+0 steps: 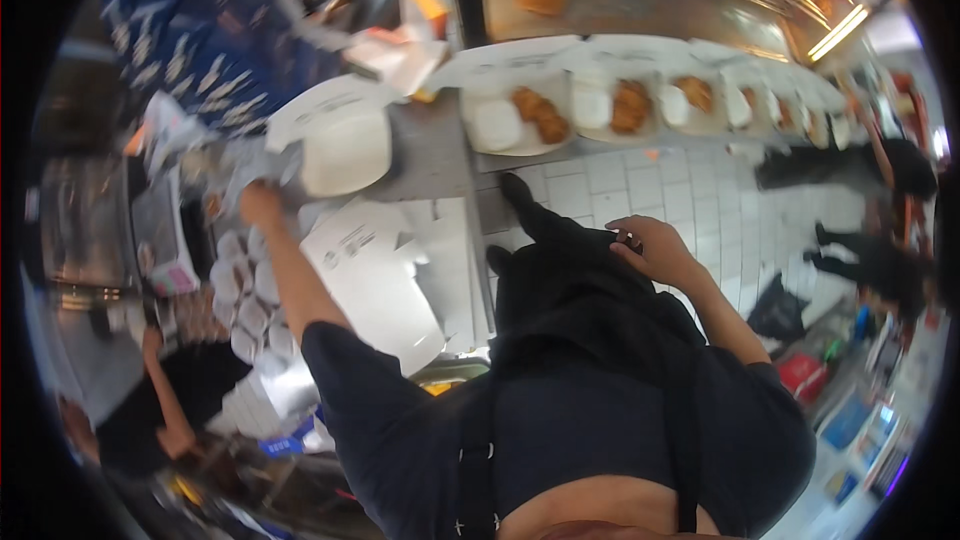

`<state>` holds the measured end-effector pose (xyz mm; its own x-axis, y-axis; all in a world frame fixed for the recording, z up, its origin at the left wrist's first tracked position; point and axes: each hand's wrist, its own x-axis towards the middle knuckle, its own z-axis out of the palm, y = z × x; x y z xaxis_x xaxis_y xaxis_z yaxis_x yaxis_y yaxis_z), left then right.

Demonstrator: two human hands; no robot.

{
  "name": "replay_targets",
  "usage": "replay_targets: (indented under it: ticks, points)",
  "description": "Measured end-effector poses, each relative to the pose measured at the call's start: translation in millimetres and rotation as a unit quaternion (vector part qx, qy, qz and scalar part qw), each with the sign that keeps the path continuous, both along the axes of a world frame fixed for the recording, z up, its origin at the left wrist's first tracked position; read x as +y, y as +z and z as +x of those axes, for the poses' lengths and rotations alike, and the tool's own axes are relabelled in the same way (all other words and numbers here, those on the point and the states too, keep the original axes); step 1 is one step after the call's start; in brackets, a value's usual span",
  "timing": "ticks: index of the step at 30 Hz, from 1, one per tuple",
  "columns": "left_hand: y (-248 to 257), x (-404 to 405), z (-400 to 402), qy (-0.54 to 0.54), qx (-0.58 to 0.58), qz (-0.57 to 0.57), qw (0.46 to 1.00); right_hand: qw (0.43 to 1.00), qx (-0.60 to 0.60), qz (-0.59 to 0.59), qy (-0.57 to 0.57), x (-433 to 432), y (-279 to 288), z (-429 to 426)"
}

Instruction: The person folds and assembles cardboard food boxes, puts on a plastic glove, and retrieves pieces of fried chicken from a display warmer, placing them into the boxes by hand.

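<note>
My left hand (261, 202) reaches over the counter to clear plastic items (251, 165), which look like cups or bags. Blur and the turned hand hide whether it grips one. Below it stand several small white-lidded cups (251, 300). To its right lies an open white takeout box (347, 154) with nothing in it, and nearer me a stack of flat white boxes (375, 277) bearing print. My right hand (656, 247) hangs by my black apron (577, 292), thumb and fingers apart, holding nothing visible.
A row of open boxes, the closest a box with fried food (517, 139), lines the counter under a lit glass display case (637, 0). One person (180, 397) works at left; others (870, 157) stand far right. A black bag (780, 307) rests on the tiled floor (637, 180).
</note>
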<state>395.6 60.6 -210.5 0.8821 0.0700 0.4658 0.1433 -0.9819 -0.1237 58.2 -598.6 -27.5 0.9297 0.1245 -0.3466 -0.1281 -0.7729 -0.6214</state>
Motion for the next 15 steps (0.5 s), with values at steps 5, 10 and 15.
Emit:
replay_targets:
  ticks: [5, 10, 15]
  points:
    - [146, -110, -52, 0.056, -0.161, -0.121, 0.978, 0.95, 0.035, 0.158, -0.268, 7, 29, -90]
    - [200, -298, -265, -0.333, 0.134, -0.429, 0.829, 0.847, 0.035, 0.452, -0.279, 28, 36, -103]
    - [163, -454, -405, -0.7, 0.348, -0.253, 0.571, 0.808, 0.072, 0.453, -0.37, 8, -10, -121]
